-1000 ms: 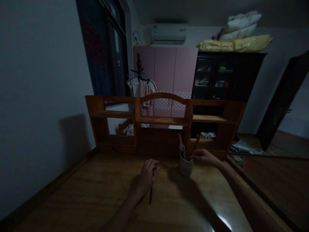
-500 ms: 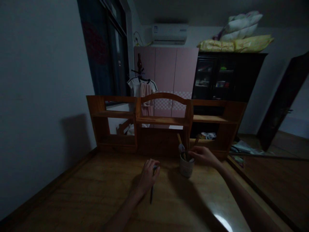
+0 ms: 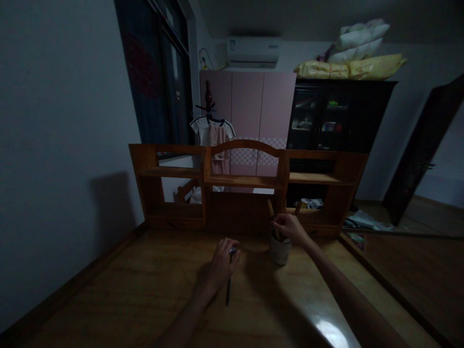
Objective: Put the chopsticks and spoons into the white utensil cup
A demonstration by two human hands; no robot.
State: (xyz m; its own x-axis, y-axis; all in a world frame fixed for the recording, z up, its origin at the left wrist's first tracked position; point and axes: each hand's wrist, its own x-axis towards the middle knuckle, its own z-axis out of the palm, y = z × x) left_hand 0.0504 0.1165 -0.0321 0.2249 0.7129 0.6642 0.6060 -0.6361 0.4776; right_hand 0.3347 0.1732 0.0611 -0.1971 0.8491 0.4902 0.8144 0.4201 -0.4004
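Cup [image 3: 280,253]: upright on tabletop [image 3: 163,280], sticks [image 3: 270,209] leaning inside.
Left hand [image 3: 220,263]: fingers gripping dark utensil [image 3: 228,290].
Right hand [image 3: 290,228]: fingers bunched above cup; cannot tell whether gripping.

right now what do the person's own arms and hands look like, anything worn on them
Both the left hand and right hand look ungloved, with slim forearms bare as far as they show. No sleeves or watch visible; the dimness could hide small rings.
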